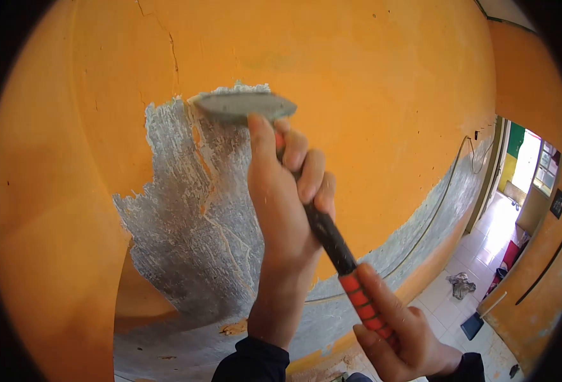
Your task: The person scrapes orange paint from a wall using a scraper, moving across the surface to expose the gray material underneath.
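A long-handled scraper (332, 239) slants across the middle, its grey metal blade (246, 106) lying against the wall at the top of a bare patch. My left hand (281, 172) is wrapped round the upper handle just below the blade, with the thumb up near the metal. Lower right, my right hand (398, 325) closes on the red-and-black grip at the handle's end. Around the blade, orange paint (357, 83) meets rough grey plaster (185, 242) along a ragged edge. Part of the handle is hidden by my left fingers.
Cracks (174, 54) run down the paint above the patch. A thin cable (421, 239) hangs along the wall on the right. On the tiled floor (443, 296) lie a crumpled plastic bag (461, 286) and a dark dustpan (472, 326). A doorway (526, 159) opens at far right.
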Available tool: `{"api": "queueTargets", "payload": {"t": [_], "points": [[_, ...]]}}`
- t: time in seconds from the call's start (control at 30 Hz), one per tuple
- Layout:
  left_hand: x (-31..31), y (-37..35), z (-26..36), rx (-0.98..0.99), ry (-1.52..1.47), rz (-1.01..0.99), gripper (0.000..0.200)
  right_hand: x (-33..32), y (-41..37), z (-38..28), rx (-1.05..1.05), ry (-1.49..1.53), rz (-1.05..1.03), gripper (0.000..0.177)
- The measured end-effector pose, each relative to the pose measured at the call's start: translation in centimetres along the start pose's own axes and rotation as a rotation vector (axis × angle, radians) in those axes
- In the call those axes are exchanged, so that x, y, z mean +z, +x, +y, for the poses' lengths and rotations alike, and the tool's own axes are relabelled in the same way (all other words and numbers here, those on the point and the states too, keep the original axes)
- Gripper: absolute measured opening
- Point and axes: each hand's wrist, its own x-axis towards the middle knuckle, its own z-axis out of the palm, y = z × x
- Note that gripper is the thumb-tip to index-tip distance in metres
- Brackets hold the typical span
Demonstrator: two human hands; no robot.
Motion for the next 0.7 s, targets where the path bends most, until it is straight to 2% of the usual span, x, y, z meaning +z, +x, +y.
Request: {"api": "queueTargets", "payload": {"t": [0.1, 0.2, 0.33, 0.43, 0.5, 0.6, 0.7], "points": [[0.6, 0.3, 0.2, 0.023, 0.003, -0.003, 0.032, -0.1, 0.0, -0.3, -0.026, 0.102, 0.010, 0.060], [0.0, -0.2, 0.1, -0.032, -0.030, 0.004, 0.032, 0.0, 0.1, 0.0, -0.003, 0.031, -0.017, 0.060], [0.7, 0.6, 0.1, 0.033, 0.028, 0.012, 0.033, -0.4, 0.0, 0.3, 0.012, 0.113, -0.036, 0.060], [0.1, -0.4, -0.1, -0.005, 0.005, 0.001, 0.032, -0.4, -0.1, 0.5, -0.012, -0.020, 0.029, 0.057], [0.1, 0.4, -0.2, 0.009, 0.004, -0.017, 0.032, -1.1, -0.2, 0.8, 0.045, -0.181, -0.026, 0.065], [0.6, 1.1, 0.0, 0.019, -0.023, -0.034, 0.034, -1.7, -0.1, 1.0, 0.004, -0.132, -0.032, 0.066], [-1.4, -1.1, -1.1, -0.025, 0.036, 0.012, 0.037, -1.4, -1.5, 4.2, 0.017, -0.058, -0.103, 0.066]]}}
